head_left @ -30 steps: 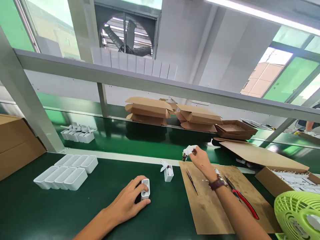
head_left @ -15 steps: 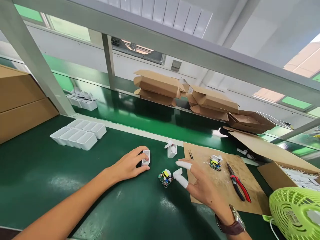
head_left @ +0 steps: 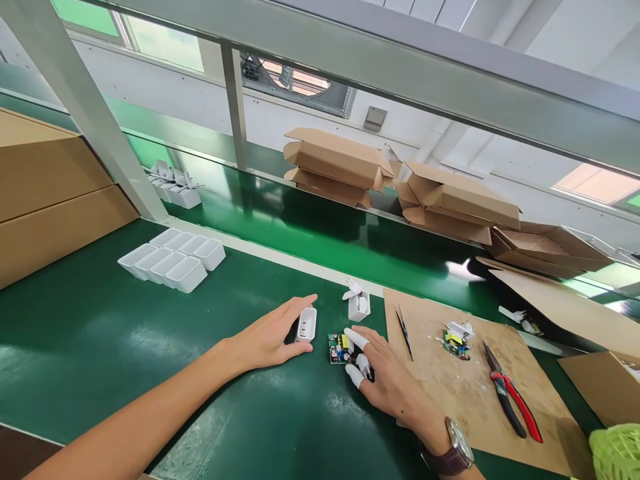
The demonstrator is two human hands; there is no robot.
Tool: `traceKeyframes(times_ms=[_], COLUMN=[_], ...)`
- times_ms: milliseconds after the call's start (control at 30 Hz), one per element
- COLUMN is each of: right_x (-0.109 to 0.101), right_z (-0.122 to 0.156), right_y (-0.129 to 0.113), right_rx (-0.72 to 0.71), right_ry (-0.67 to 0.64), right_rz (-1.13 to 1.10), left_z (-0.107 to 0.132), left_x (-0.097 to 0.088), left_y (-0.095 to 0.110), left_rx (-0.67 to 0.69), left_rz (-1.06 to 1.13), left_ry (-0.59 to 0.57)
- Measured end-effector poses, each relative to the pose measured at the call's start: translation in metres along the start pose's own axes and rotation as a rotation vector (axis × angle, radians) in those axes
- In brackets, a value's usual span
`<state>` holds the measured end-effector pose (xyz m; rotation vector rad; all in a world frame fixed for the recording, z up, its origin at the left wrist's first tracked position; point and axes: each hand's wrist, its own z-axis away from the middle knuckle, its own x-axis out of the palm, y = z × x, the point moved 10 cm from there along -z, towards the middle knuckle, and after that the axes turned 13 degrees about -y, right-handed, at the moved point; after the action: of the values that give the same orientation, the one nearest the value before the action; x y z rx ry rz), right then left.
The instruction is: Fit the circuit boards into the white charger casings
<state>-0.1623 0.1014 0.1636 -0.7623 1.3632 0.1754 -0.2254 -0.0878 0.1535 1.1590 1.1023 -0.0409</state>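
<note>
My left hand (head_left: 273,337) rests on the green bench, thumb and fingers around the sides of a small white plastic case (head_left: 307,325). The case's open top faces me, and slots show in its floor. My right hand (head_left: 393,380), with white finger cots on several fingertips, closes on a small circuit board (head_left: 339,349) just right of the case. Yellow and blue parts stand on the board; its right side is hidden under my fingers. Behind the board, another white case (head_left: 359,307) stands upright with white parts sticking out of its top.
Several empty white cases (head_left: 185,272) stand in rows at left. On a brown cardboard sheet (head_left: 435,400) lie tweezers (head_left: 404,331), a second circuit board (head_left: 457,343) and red-black pliers (head_left: 515,397). A green fan (head_left: 617,450) occupies the right corner. Cardboard boxes (head_left: 340,167) line the far side.
My right hand has come down and closed on the circuit board, which has turned slightly. My left fingers have lifted out of the case and now straddle its sides. The view has shifted.
</note>
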Motion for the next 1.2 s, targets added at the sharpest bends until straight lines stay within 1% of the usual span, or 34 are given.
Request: traceKeyframes(times_ms=[100,200,300,400,467,533,600,700,833,933,1000,1200], right_x=[-0.003,-0.011,-0.024,-0.040,-0.052,-0.061,-0.066,-0.062,-0.050,-0.038,-0.032,-0.027], right_z=[0.004,0.004,0.005,0.008,0.010,0.009,0.004,-0.004,-0.001,0.002,0.004,0.004], right_y=[-0.004,-0.010,-0.018,-0.029,-0.037,-0.047,-0.056,-0.067,-0.071,-0.072,-0.071,-0.069], right_rx=[-0.025,-0.041,-0.069,-0.129,-0.171,-0.199,-0.222,-0.270,-0.259,-0.234,-0.231,-0.220], right_ry=[0.066,0.167,0.278,0.390,0.472,0.539,0.559,0.533,0.576,0.557,0.538,0.508], right_rz=[-0.054,-0.101,-0.131,-0.138,-0.108,-0.051,0.002,0.013,0.034,0.078,0.088,0.088], left_z=[0.000,-0.001,-0.001,-0.003,-0.003,-0.004,-0.002,0.002,0.006,0.007,0.007,0.008], left_x=[0.002,0.006,0.008,0.010,0.011,0.011,0.008,0.002,-0.004,-0.005,-0.003,0.003], left_y=[-0.002,-0.005,-0.010,-0.014,-0.013,-0.008,0.001,0.016,0.031,0.035,0.034,0.035], left_rx=[-0.017,-0.032,-0.064,-0.084,-0.058,-0.001,0.081,0.206,0.309,0.332,0.328,0.338], left_rz=[0.010,0.035,0.058,0.071,0.071,0.068,0.054,0.002,-0.085,-0.125,-0.133,-0.160], left_ry=[-0.006,-0.025,-0.009,0.020,0.042,0.079,0.127,0.201,0.258,0.266,0.250,0.218])
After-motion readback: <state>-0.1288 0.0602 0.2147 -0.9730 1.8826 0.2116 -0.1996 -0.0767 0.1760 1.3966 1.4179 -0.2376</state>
